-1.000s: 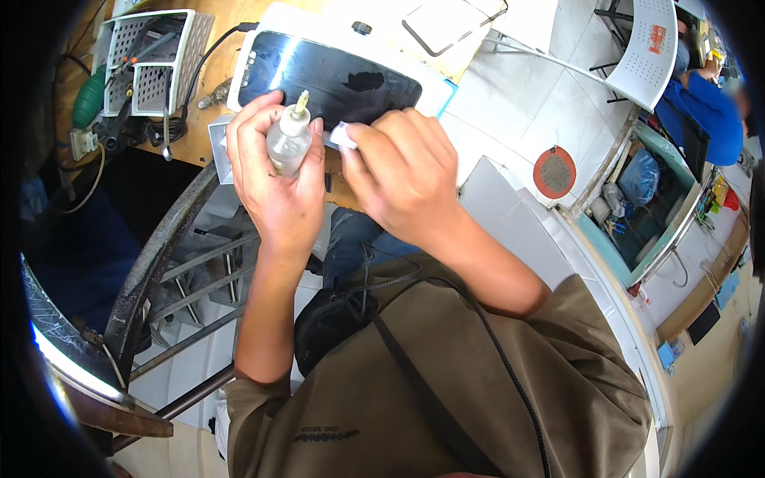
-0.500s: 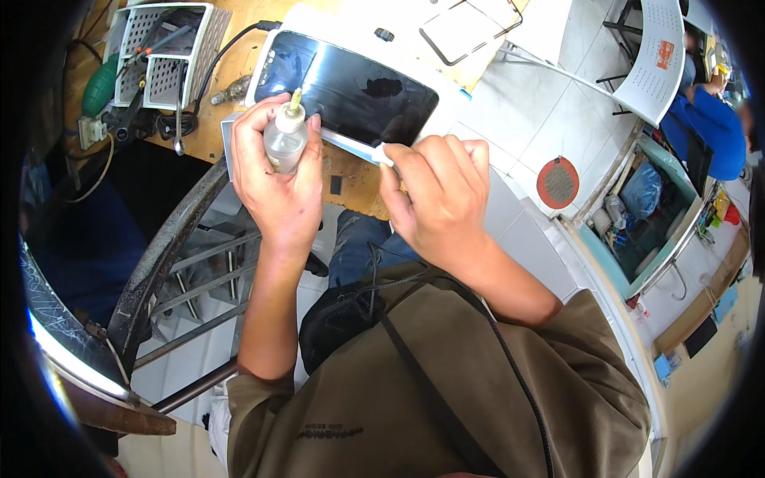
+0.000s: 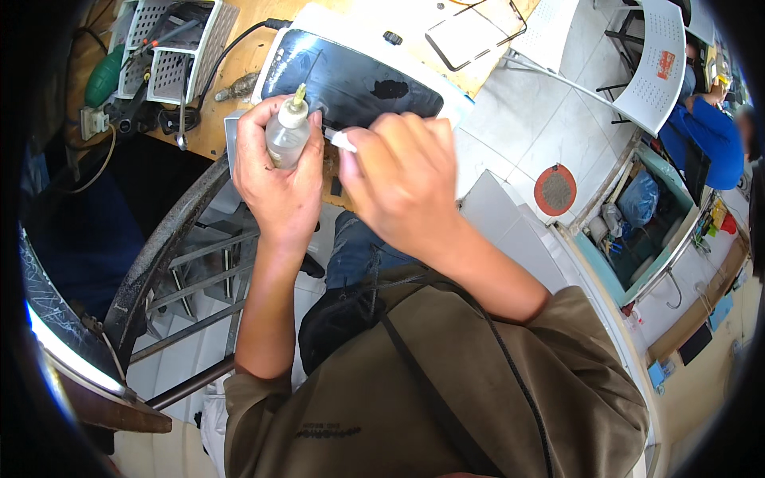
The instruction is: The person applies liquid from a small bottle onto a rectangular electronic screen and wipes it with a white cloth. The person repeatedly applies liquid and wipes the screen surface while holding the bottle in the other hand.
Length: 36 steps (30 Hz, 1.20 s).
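My left hand (image 3: 275, 191) is wrapped round a small clear squeeze bottle (image 3: 287, 143) with a white cap and a yellowish needle tip, held upright. My right hand (image 3: 406, 179), slightly blurred, pinches a small white wad (image 3: 343, 142), perhaps cotton or tissue, between thumb and forefinger. The wad is just right of the bottle, apart from it. Beyond both hands, a dark glossy glass panel (image 3: 351, 76) with a black blotch rests on a white machine (image 3: 343, 22) with a black knob. My hands cover the panel's near edge.
White baskets with tools (image 3: 171, 68) and a green rubber blower (image 3: 103, 78) sit at the far left. A black cable (image 3: 239, 44) runs to the machine. A thin black frame (image 3: 458, 60) lies behind right. A person in blue (image 3: 709, 139) sits farther right.
My right hand has moved left with the white wad, from the panel's near edge towards the bottle. My left hand still holds the bottle in nearly the same place.
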### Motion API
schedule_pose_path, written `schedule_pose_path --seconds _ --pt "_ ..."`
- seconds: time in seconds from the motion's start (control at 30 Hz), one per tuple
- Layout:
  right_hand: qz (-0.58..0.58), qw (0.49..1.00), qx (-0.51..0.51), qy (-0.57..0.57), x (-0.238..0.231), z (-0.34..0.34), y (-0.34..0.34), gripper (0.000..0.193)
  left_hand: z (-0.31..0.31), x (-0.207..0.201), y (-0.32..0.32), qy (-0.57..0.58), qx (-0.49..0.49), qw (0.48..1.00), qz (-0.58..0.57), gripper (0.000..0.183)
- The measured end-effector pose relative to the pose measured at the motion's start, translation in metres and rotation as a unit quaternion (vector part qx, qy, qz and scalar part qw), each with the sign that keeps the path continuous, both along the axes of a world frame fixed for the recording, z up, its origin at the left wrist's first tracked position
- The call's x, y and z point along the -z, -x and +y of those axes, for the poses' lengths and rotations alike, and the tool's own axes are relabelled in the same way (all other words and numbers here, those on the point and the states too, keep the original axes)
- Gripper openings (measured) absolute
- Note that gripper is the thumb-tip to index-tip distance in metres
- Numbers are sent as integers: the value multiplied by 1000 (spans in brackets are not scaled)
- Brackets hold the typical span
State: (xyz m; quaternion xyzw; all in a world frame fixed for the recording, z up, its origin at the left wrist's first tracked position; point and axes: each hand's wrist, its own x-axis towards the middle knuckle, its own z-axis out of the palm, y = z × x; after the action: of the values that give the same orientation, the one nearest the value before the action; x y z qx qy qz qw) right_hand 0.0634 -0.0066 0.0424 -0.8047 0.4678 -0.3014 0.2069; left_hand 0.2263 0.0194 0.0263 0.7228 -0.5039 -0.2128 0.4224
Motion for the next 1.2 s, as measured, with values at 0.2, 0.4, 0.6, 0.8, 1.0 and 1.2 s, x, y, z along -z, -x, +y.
schedule_pose_path --seconds 0.2,0.4,0.6,0.8,1.0,1.2 --pt "34 999 -8 -11 -5 14 24 30 0 -1 -3 -9 -15 1000 8 34" --pt "1 1000 -21 15 5 -3 -7 27 1 1 -5 -14 -7 999 28 34" --pt "27 1000 -4 0 -4 16 29 26 3 1 -5 -19 -8 999 30 34" --pt "-22 1000 -18 8 -21 13 24 33 4 1 -6 -35 -10 998 44 34" --pt "9 1000 -9 -10 -9 9 38 32 3 0 -5 -29 -12 999 40 34" --pt "-3 1000 -11 6 4 -4 -4 27 2 0 -9 -32 -3 999 37 35"
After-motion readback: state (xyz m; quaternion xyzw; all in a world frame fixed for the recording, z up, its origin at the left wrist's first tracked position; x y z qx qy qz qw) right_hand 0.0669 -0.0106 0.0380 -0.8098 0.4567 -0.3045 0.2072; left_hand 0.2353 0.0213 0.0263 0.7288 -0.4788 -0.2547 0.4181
